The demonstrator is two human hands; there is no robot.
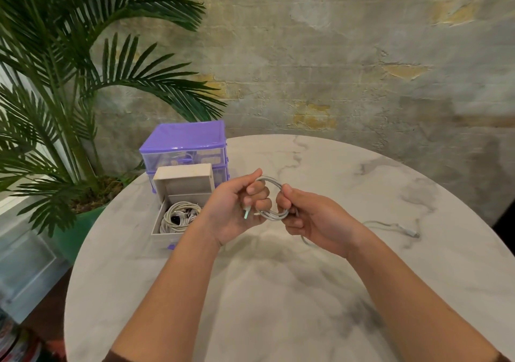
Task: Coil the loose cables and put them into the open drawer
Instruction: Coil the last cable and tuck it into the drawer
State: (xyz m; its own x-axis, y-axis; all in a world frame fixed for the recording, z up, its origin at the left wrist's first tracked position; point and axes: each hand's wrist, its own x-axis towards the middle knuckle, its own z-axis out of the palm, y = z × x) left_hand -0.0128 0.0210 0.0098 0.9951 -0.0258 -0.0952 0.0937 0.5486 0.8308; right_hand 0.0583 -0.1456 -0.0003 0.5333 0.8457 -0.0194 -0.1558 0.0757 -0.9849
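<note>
A white cable [271, 214], partly wound into loops, hangs between my two hands above the middle of the table. My left hand [237, 208] grips one side of the coil, with a plug end poking down from its fingers. My right hand [306, 216] grips the other side. The cable's loose tail [390, 226] runs from under my right wrist across the table to a plug at the right. The open drawer [163, 222] sticks out of a purple drawer unit [184, 141] at the left and holds a coiled white cable [179, 216].
The round marble table [278, 292] reaches a rough plaster wall behind it. A palm in a green pot [67, 236] stands at the left, close to the drawer unit. A small pale box [185, 182] lies on the drawer's back part.
</note>
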